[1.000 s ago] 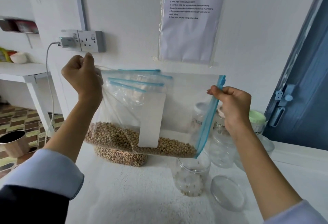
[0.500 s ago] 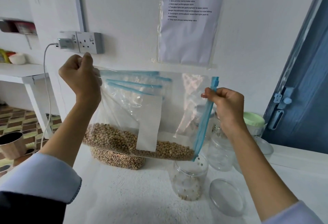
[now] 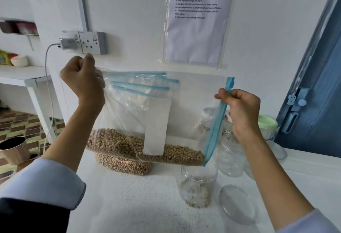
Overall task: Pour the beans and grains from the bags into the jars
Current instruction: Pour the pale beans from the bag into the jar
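Bag of beans held up over the open jar, pour just starting.

The zip bag (image 3: 158, 122) hangs sideways above the open jar (image 3: 198, 186), its blue zipper edge slanting down to just above the jar's mouth; the beans (image 3: 144, 147) lie along its low side. The left hand (image 3: 83, 79) clenches the closed corner, the right hand (image 3: 239, 109) pinches the zipper strip. A few beans sit in the jar (lid (image 3: 238, 203) beside it). Next, I judge: raise the left corner so beans slide into the jar.
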Action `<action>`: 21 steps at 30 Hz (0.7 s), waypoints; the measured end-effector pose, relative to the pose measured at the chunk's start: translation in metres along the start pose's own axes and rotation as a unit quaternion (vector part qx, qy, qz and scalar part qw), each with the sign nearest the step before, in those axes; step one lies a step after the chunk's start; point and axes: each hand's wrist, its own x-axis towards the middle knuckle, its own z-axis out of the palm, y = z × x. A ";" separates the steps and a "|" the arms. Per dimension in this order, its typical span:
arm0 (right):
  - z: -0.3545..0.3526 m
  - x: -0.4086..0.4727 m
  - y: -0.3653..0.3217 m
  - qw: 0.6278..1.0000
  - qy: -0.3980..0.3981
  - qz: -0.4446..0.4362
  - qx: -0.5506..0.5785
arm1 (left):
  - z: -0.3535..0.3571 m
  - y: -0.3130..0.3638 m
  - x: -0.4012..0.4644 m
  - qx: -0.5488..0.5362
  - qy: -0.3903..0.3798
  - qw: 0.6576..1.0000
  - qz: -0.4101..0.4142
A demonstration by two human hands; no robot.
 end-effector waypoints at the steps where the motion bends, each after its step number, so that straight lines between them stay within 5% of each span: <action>1: 0.000 0.000 -0.001 1.000 -0.006 0.001 -0.006 | 0.000 0.000 0.000 -0.001 -0.001 1.000 -0.001; 21: 0.005 -0.001 0.002 1.000 -0.010 0.012 -0.018 | -0.005 -0.001 0.000 0.001 0.000 1.000 0.011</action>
